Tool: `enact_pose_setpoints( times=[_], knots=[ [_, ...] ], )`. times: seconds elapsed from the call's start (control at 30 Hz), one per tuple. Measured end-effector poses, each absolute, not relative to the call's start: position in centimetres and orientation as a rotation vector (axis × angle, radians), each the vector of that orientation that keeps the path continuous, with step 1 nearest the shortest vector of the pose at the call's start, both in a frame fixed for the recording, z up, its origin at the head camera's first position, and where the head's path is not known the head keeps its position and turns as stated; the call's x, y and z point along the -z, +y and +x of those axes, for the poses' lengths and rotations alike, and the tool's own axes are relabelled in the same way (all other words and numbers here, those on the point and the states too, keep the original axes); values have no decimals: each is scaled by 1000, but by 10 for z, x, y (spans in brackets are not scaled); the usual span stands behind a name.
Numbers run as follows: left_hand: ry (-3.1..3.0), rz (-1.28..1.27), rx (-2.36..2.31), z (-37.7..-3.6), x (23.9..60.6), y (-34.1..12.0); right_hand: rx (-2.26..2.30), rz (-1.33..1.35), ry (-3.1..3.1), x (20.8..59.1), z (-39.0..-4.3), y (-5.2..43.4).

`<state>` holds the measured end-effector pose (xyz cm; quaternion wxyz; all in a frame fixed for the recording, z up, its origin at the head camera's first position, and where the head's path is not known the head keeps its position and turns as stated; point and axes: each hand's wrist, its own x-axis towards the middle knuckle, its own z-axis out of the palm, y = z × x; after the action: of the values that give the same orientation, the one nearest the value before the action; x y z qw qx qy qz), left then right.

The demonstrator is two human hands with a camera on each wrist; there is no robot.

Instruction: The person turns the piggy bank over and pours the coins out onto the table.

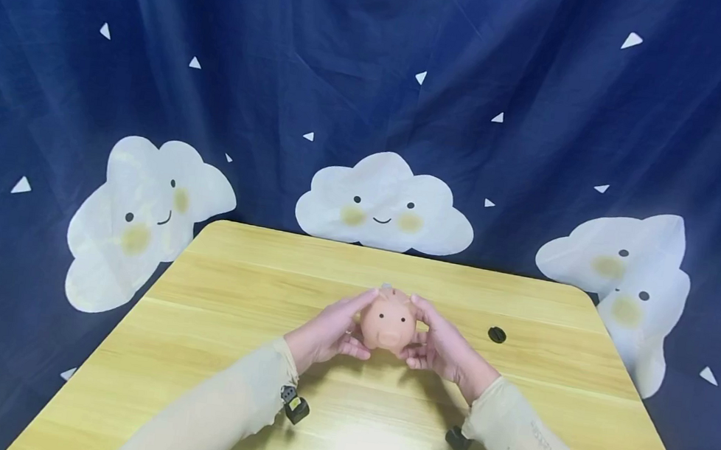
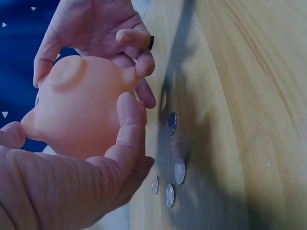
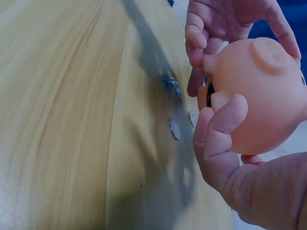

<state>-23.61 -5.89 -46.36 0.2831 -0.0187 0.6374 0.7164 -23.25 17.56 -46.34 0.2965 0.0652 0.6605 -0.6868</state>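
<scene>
A pink piggy bank [image 1: 389,325] is held up off the wooden table, its snout toward me. My left hand [image 1: 334,330] grips one side, with the thumb near an ear and fingers curled underneath. My right hand [image 1: 450,345] holds the other side the same way. A dark opening [image 3: 210,94] shows on the underside in the right wrist view. Below the bank, several silver coins [image 2: 180,171] lie on the table in the left wrist view. A blurred streak [image 2: 180,147] appears among them. The right wrist view shows coins [image 3: 174,128] there too.
To the right of my right hand, a small black round disc [image 1: 497,335] lies on the wooden table [image 1: 261,273]. Behind the table's far edge hangs a dark blue curtain [image 1: 354,46] printed with clouds and white triangles. Each wrist carries a small black camera [image 1: 296,408].
</scene>
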Motion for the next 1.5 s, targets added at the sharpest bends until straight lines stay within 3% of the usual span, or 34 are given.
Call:
enact_pose_setpoints(
  times=[0.63, 0.9, 1.13, 1.27, 1.33, 1.5],
  knots=[
    [1664, -43, -1947, -245, 468, -62, 1849, 173, 1839, 460, -236, 171],
    [2035, 533, -2128, -244, 456, -66, 2133, -499, 2244, 459, -222, 172],
    [1778, 61, -1992, -243, 471, -62, 2012, 143, 1947, 471, -225, 162],
    [1769, 9, -1970, -244, 472, -62, 1965, 218, 1919, 471, -228, 160],
    [1805, 64, -2008, -241, 467, -63, 1987, 125, 1954, 465, -226, 162],
    [1935, 491, -2252, -233, 440, -60, 2181, -478, 2188, 437, -218, 168]
  ],
)
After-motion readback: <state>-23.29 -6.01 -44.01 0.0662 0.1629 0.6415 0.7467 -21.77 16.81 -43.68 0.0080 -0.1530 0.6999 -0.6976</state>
